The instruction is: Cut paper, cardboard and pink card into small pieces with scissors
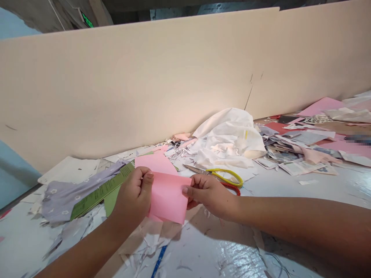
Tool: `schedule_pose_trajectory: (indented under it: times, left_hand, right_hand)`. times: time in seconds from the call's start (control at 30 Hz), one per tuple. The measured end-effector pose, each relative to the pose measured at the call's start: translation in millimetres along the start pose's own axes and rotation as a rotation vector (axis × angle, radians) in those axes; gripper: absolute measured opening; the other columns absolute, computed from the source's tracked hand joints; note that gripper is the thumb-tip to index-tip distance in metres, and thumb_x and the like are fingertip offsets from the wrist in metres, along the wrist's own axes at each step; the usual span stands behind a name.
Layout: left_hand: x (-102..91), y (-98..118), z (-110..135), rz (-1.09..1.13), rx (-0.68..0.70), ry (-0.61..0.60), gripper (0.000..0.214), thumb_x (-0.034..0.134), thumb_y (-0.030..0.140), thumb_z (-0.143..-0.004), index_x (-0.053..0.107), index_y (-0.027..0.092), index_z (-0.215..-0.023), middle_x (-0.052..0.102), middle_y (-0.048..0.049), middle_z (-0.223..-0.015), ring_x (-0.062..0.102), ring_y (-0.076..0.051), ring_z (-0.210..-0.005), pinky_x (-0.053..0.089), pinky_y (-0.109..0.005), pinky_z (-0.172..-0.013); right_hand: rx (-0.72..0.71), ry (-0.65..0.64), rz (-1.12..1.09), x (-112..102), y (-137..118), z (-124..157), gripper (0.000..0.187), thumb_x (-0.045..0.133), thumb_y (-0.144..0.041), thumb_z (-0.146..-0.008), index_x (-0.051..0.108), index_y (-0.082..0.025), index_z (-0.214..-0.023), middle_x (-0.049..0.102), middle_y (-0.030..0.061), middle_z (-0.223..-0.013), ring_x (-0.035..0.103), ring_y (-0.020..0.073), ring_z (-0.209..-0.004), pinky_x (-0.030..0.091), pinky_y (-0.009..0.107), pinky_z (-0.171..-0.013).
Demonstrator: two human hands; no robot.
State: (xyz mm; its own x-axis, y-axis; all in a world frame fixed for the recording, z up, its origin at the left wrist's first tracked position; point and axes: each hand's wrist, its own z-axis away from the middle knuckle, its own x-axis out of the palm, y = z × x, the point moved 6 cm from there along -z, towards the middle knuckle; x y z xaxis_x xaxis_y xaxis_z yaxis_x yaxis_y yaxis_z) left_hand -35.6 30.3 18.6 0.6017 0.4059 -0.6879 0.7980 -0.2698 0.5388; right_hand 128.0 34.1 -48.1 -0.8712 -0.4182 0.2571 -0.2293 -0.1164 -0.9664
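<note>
My left hand (131, 195) and my right hand (207, 195) pinch opposite edges of a folded sheet of pink paper (168, 197), holding it up above the table. A second pink sheet (155, 163) lies behind it, partly hidden by the first. Just past my right hand lie metal scissors (217, 173) with yellow and red handles, their blades pointing left. The red handle is partly hidden behind my right hand. Near my left hand are a green printed card (100, 189) and a lilac flower-patterned cloth (72, 199).
A tall beige board (145, 85) runs along the far side of the white table (292, 189). A crumpled white cloth (226, 139) sits against it. Magazine pages (301, 154) and pink sheets lie at right. Paper scraps and a blue strip (159, 261) lie near me.
</note>
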Motion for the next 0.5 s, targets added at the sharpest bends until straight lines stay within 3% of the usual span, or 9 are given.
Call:
schedule_pose_trajectory:
  times: [0.17, 0.37, 0.5]
  left_hand:
    - [-0.7, -1, 1, 0.008, -0.009, 0.017, 0.024, 0.037, 0.042, -0.081, 0.048, 0.023, -0.073, 0.052, 0.0032, -0.059, 0.047, -0.014, -0.054, 0.035, -0.024, -0.047]
    - [-1.1, -3, 1, 0.054, -0.075, 0.072, 0.023, 0.038, 0.042, -0.080, 0.049, 0.022, -0.072, 0.050, 0.0027, -0.058, 0.046, -0.014, -0.054, 0.035, -0.024, -0.048]
    - [2.1, -7, 0, 0.112, -0.194, 0.023, 0.026, 0.039, 0.045, -0.079, 0.049, 0.022, -0.071, 0.045, 0.0037, -0.053, 0.042, -0.013, -0.050, 0.033, -0.023, -0.045]
  right_hand:
    - [-0.067, 0.085, 0.013, -6, -4, -1, 0.031, 0.068, -0.040, -0.065, 0.051, -0.014, -0.067, 0.057, -0.0027, -0.062, 0.059, 0.0090, -0.057, 0.049, 0.024, -0.059]
    - [0.038, -0.085, 0.001, 5, 7, -1, 0.034, 0.068, -0.041, -0.064, 0.056, -0.013, -0.079, 0.060, 0.0010, -0.072, 0.061, 0.0116, -0.067, 0.049, 0.029, -0.068]
    - [-0.023, 0.032, 0.022, -2, 5, -2, 0.033, 0.070, -0.041, -0.061, 0.051, -0.014, -0.067, 0.054, -0.0048, -0.058, 0.056, 0.0073, -0.052, 0.048, 0.022, -0.056]
